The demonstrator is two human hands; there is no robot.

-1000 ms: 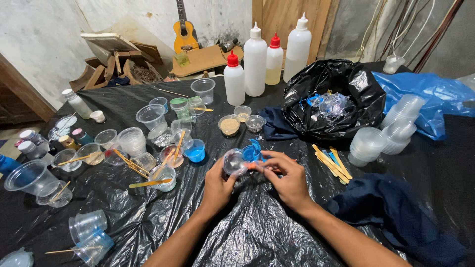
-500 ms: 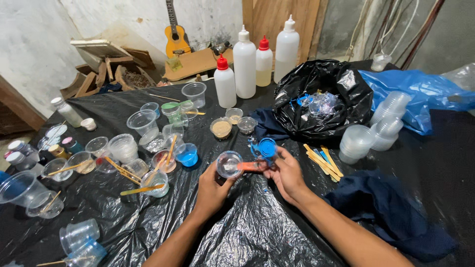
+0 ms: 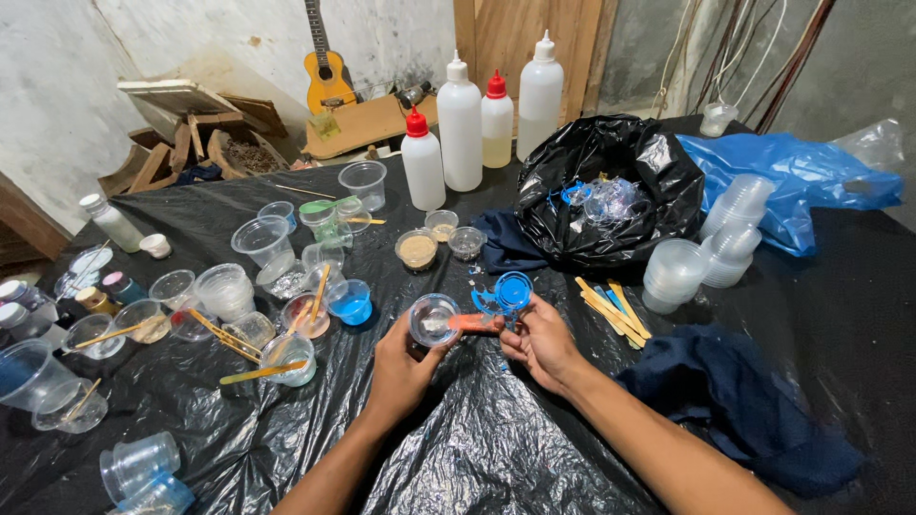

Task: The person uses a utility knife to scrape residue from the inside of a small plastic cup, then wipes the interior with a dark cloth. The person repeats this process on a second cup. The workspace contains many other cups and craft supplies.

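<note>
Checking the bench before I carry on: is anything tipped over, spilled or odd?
Yes. Two clear cups lie on their sides at the near left edge of the black sheet. Small blue flecks dot the sheet below the right hand. The small cup in the left hand is tilted, not spilling.

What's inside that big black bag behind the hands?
The black bag lies open, showing crumpled clear plastic pieces with blue bits on top. Anything deeper is hidden by its folds.

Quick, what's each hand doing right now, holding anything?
Left hand: closed around a small clear plastic cup.
Right hand: closed on an orange stick reaching into that cup.
</note>
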